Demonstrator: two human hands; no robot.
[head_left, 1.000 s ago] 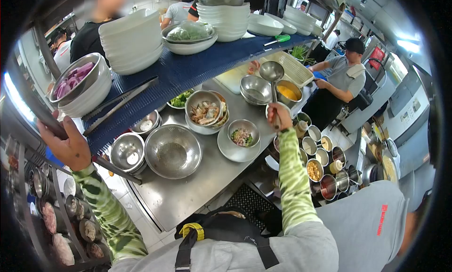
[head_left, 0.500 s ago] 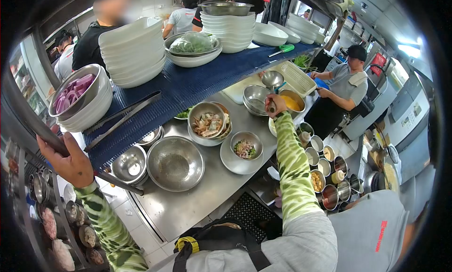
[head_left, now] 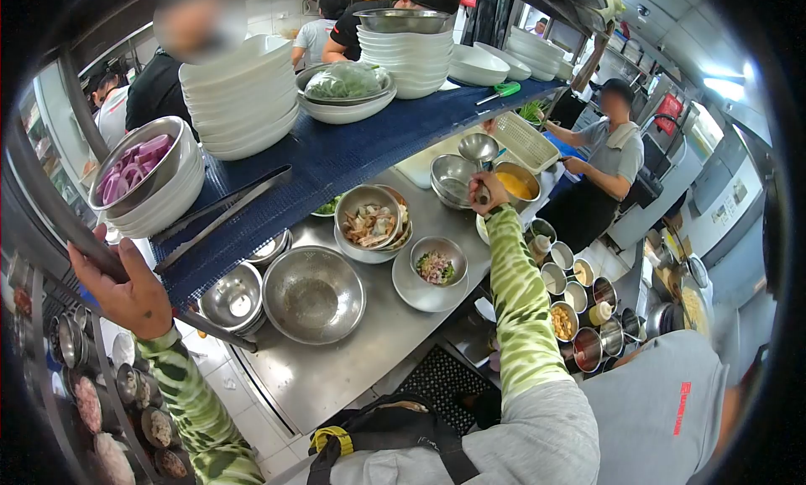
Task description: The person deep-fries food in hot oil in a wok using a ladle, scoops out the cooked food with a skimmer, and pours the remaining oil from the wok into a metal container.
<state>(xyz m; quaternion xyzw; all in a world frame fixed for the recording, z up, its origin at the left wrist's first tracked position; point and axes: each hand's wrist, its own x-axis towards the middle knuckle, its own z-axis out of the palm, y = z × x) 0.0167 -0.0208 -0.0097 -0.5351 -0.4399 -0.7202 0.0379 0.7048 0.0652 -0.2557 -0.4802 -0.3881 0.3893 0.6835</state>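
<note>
My right hand (head_left: 484, 191) is closed around the handle of a steel ladle (head_left: 478, 147), whose round cup is above the far rim of a steel bowl (head_left: 452, 176). Just right of that bowl is a pot of yellow-orange liquid (head_left: 514, 183). My left hand (head_left: 130, 290) wraps around the metal edge rail (head_left: 96, 251) of the raised shelf, thumb up. Close to it on the shelf are long metal tongs (head_left: 222, 212) and a bowl of sliced purple onion (head_left: 137, 167).
Stacked white bowls (head_left: 239, 99) line the blue-matted shelf (head_left: 336, 157). Below, the steel counter (head_left: 336, 376) carries a wide steel bowl (head_left: 313, 294) and a bowl of chopped ingredients (head_left: 437, 262) on a plate. Co-workers (head_left: 609, 149) stand at the right and behind the shelf.
My right hand and the ladle have shifted slightly left and toward me in view. The left hand keeps its hold on the rail.
</note>
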